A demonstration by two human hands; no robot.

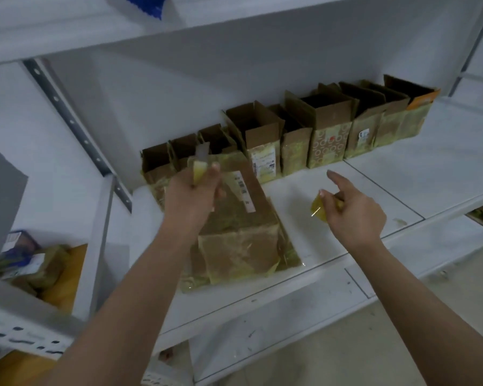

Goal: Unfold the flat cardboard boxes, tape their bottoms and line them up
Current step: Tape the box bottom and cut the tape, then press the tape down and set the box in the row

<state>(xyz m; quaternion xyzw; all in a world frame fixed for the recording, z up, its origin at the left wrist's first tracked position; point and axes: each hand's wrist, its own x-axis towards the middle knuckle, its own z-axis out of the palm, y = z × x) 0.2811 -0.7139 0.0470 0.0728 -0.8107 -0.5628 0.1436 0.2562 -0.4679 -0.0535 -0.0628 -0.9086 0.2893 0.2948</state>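
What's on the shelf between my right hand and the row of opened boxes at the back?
Nothing: in the head view, bare white shelf separates the right hand from the row of boxes.

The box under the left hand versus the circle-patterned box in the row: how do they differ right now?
The box under the left hand sits in front of the row, tilted, its taped end toward the camera; the circle-patterned box stands upright in the row against the shelf's back wall, top flaps open. The left hand grips tape above the first; nothing touches the second. Both are brown cardboard with yellowish tape.
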